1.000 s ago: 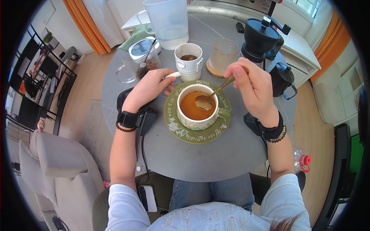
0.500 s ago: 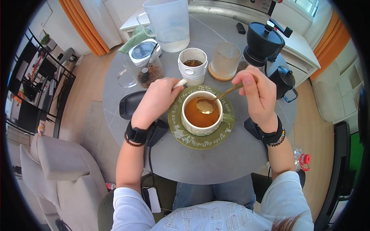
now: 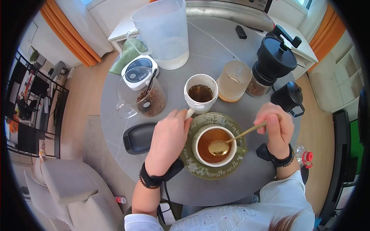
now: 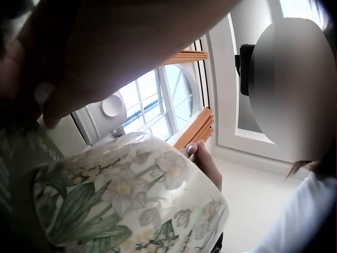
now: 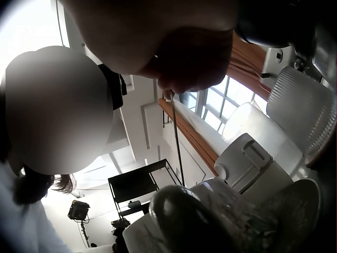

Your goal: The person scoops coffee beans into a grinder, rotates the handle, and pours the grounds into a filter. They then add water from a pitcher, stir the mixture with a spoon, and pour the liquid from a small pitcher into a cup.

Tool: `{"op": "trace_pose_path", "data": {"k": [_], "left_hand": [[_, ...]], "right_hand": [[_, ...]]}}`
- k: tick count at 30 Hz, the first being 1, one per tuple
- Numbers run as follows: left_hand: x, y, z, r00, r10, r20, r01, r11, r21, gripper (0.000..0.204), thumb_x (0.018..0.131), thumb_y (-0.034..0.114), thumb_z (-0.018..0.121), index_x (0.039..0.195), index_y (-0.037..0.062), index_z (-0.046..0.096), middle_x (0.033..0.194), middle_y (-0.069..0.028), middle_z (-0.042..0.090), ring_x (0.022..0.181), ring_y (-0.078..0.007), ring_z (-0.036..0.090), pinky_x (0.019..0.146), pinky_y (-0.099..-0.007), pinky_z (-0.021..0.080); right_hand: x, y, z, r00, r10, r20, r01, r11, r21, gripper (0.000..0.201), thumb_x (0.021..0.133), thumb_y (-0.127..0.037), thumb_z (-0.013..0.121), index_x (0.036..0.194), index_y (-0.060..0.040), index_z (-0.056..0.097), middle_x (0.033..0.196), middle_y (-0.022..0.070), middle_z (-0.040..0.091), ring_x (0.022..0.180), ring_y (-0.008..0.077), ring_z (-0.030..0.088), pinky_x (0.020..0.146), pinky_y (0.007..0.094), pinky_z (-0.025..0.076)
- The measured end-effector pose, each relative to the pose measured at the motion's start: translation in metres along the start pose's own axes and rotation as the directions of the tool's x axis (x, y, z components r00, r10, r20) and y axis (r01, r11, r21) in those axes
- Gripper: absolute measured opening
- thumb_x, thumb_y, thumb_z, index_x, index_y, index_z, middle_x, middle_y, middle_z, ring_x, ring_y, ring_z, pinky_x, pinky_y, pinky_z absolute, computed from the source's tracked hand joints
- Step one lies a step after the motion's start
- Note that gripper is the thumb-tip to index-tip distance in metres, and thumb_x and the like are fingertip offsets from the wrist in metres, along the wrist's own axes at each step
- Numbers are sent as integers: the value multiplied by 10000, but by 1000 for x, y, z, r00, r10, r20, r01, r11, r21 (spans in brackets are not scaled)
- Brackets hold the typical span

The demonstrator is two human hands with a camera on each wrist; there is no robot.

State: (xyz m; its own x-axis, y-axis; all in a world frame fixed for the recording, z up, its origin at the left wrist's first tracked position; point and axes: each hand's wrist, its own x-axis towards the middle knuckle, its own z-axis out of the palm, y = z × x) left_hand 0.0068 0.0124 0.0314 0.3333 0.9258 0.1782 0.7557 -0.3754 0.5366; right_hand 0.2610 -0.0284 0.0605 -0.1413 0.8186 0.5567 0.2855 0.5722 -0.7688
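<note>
My right hand (image 3: 276, 129) pinches the handle of a gold spoon (image 3: 220, 148), whose bowl lies over the amber-brown liquid inside a floral teacup (image 4: 131, 195). The teacup stands on a green saucer (image 3: 216, 173) with white lettering. To the left, my left hand (image 3: 169, 138) holds the white handle (image 3: 189, 114) of a white cup (image 3: 202, 106). That white cup stands just behind the saucer, with dark brown contents inside. In the right wrist view the spoon's thin stem (image 5: 176, 139) runs down from the fingers toward the teacup.
Behind stand a clear pitcher (image 3: 165, 42), a round white scale (image 3: 140, 75), a glass jug of brown bits (image 3: 150, 102), and a ribbed glass (image 3: 234, 81). A black hand grinder (image 3: 275, 57) and black kettle (image 3: 288, 98) are at right. A black tray (image 3: 138, 138) lies left.
The head view has shifted, so the tabletop things sit lower in it. The spoon's bowl has moved within the cup's outline and shows more plainly gold. Both hands keep their hold.
</note>
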Motion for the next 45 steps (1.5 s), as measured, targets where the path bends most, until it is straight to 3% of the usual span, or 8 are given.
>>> {"op": "trace_pose_path", "data": {"k": [11, 20, 24, 31, 33, 40, 43, 45], "left_hand": [[5, -2, -3, 1000, -24, -21, 24, 1000, 10, 191, 894, 112, 625, 1054, 8, 633, 861, -160, 604, 743, -368, 600, 644, -421, 479], [6, -7, -5, 996, -80, -36, 78, 995, -63, 210, 861, 142, 680, 1026, 15, 647, 827, -124, 643, 642, -236, 618, 613, -344, 497], [9, -12, -4, 999, -28, -31, 23, 988, -150, 207, 852, 143, 690, 992, -4, 656, 805, -147, 652, 642, -238, 614, 621, -329, 498], [10, -25, -6, 998, 48, 37, -37, 964, -264, 239, 863, 168, 689, 1005, -24, 675, 708, -113, 653, 588, -133, 583, 578, -287, 475], [2, -17, -7, 999, -2, 53, 15, 972, -234, 239, 854, 192, 683, 984, -9, 685, 800, -187, 679, 702, -276, 666, 663, -358, 509], [12, -30, -12, 977, -17, 212, 106, 902, -418, 303, 887, 256, 694, 1035, -7, 674, 716, 37, 609, 591, -38, 501, 531, -204, 398], [12, -27, -12, 968, -101, 229, 180, 916, -359, 302, 867, 254, 702, 1028, -1, 684, 756, -9, 639, 597, -61, 540, 549, -220, 444], [12, -26, -11, 978, -68, 197, 132, 933, -334, 310, 866, 257, 697, 1040, 1, 687, 756, -10, 641, 591, -61, 535, 541, -221, 443]], "right_hand": [[7, -3, -3, 983, -122, 138, 133, 989, -72, 160, 959, -159, 563, 905, -35, 650, 633, 46, 569, 518, 183, 524, 494, 296, 405], [1, 0, 0, 990, -139, -38, 138, 990, -23, 146, 950, -149, 583, 936, -29, 663, 636, 36, 567, 514, 194, 523, 497, 297, 407], [10, -8, -7, 976, -186, 113, 204, 963, -176, 158, 959, -114, 552, 994, -20, 674, 635, 21, 553, 520, 154, 510, 494, 277, 381], [15, -14, -3, 926, -169, -338, 136, 984, -119, 258, 1033, -180, 449, 1020, -13, 644, 710, 3, 536, 598, 65, 482, 561, 213, 377], [33, -20, -6, 930, -182, -318, 162, 983, -88, 263, 1041, -204, 445, 1036, -28, 639, 720, -11, 533, 616, 61, 474, 578, 207, 379], [85, -42, 9, 932, -332, -145, 283, 918, -279, 242, 989, -243, 539, 979, -33, 659, 718, 84, 607, 627, 133, 546, 591, 268, 432], [87, -51, -5, 959, -249, -131, 218, 952, -214, 254, 1003, -250, 521, 991, -49, 676, 689, -19, 541, 664, 53, 505, 604, 205, 396], [88, -66, -17, 976, -133, -171, 108, 983, -149, 225, 1005, -220, 539, 1023, -41, 674, 761, -4, 607, 674, 74, 537, 605, 212, 441]]}}
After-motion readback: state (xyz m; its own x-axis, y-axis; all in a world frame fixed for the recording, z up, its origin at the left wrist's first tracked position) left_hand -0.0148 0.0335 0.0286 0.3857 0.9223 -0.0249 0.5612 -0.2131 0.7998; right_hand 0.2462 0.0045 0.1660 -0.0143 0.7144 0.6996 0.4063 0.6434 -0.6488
